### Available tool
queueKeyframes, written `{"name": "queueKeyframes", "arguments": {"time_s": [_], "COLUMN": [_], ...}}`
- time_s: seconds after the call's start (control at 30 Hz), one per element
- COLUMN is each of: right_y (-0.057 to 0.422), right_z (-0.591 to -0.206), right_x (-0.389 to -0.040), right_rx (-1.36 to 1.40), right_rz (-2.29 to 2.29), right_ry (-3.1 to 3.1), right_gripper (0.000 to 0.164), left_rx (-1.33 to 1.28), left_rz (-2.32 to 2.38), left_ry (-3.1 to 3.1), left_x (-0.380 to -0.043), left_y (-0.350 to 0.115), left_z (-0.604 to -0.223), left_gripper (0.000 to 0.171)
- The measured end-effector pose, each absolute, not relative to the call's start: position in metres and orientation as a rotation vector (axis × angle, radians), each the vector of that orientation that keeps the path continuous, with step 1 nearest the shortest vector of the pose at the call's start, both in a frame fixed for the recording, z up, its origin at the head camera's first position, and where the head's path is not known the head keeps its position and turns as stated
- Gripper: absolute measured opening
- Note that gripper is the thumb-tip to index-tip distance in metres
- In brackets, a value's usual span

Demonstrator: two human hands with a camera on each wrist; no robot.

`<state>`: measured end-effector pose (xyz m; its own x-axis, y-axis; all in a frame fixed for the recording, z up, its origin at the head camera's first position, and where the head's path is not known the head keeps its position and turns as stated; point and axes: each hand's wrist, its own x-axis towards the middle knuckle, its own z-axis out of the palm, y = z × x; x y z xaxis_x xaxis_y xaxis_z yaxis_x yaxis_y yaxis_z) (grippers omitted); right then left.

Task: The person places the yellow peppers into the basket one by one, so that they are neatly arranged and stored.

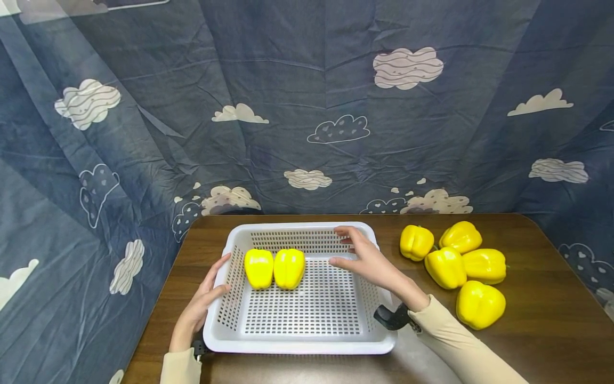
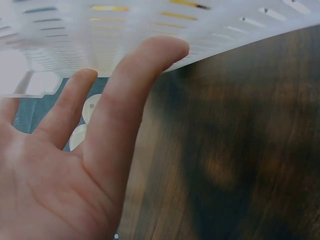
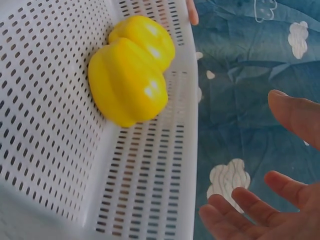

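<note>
A white perforated plastic basket (image 1: pixel 302 348) sits on the table. Two yellow bell peppers, a left one (image 1: pixel 259 269) and a right one (image 1: pixel 289 269), lie side by side in its left part. My left hand (image 1: pixel 199 304) is against the basket's left wall, thumb and fingers extended; the left wrist view shows the thumb (image 2: pixel 125 100) right at the slotted side. Over the basket's right part hovers my right hand (image 1: pixel 366 258), its fingers spread and nothing between them. In the right wrist view that hand (image 3: pixel 280 210) appears apart from both peppers (image 3: pixel 127 82).
Several more yellow bell peppers (image 1: pixel 445 268) lie grouped on the brown wooden table (image 1: pixel 542 320), right of the basket. Behind the table hangs a dark blue cloth (image 1: pixel 288 64) with a cloud pattern. A black strap (image 1: pixel 392 317) is on my right wrist.
</note>
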<state>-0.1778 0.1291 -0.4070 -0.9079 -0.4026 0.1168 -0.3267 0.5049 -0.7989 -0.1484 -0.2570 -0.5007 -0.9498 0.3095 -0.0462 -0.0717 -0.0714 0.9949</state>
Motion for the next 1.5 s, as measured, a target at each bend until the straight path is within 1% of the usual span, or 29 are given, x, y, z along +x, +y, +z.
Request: {"name": "queueKeyframes", "arguments": {"time_s": [0.33, 0.77, 1.1, 1.5], "right_y": [0.155, 0.196, 0.227, 0.255], "right_z": [-0.408, -0.423, -0.439, -0.453], "right_x": [-0.175, -0.183, -0.184, -0.186], "right_rx": [-0.609, -0.522, -0.545, -0.366], "right_rz": [-1.451, -1.578, -1.585, -1.468], "right_ry": [2.681, 2.71, 2.847, 2.959], "right_gripper": [0.065, 0.063, 0.063, 0.063], "left_rx": [0.255, 0.243, 0.241, 0.24], "left_rz": [2.112, 2.119, 2.108, 2.101], "left_ry": [1.92, 1.926, 1.925, 1.942], "left_x": [-0.147, -0.148, -0.149, -0.15], "left_y": [-0.257, -0.257, -0.259, -0.257], "left_z": [-0.501, -0.502, -0.504, -0.502], "left_gripper": [0.07, 0.069, 0.069, 0.069]}}
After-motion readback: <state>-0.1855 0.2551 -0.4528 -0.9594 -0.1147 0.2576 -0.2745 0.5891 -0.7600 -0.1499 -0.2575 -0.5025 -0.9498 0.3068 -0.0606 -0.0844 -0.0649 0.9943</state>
